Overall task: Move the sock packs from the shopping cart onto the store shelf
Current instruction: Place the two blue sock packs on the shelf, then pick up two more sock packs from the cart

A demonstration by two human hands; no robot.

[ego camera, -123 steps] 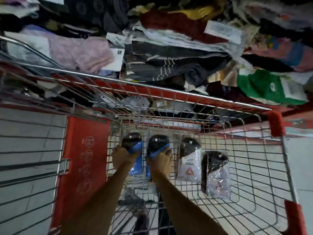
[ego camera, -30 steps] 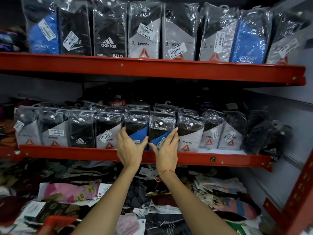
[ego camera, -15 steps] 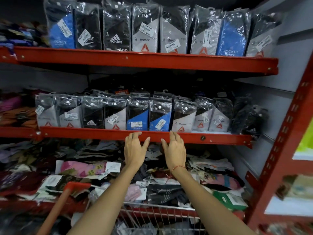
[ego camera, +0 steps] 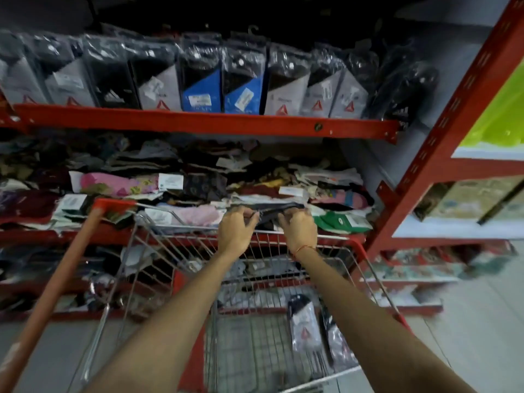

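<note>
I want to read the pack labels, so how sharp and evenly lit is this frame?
Head view: motion blur smears the sock packs on the shelf, their labels unreadable; plastic glare on them; top dark; wide-angle bend at the right upright.

No words or numbers sharp enough to read, red triangle logo on the grey sock packs (ego camera: pixel 286 93) along the red shelf (ego camera: pixel 198 123), three-stripe logo on a black pack (ego camera: pixel 113 89), price stickers (ego camera: pixel 244 98) blurred
</note>
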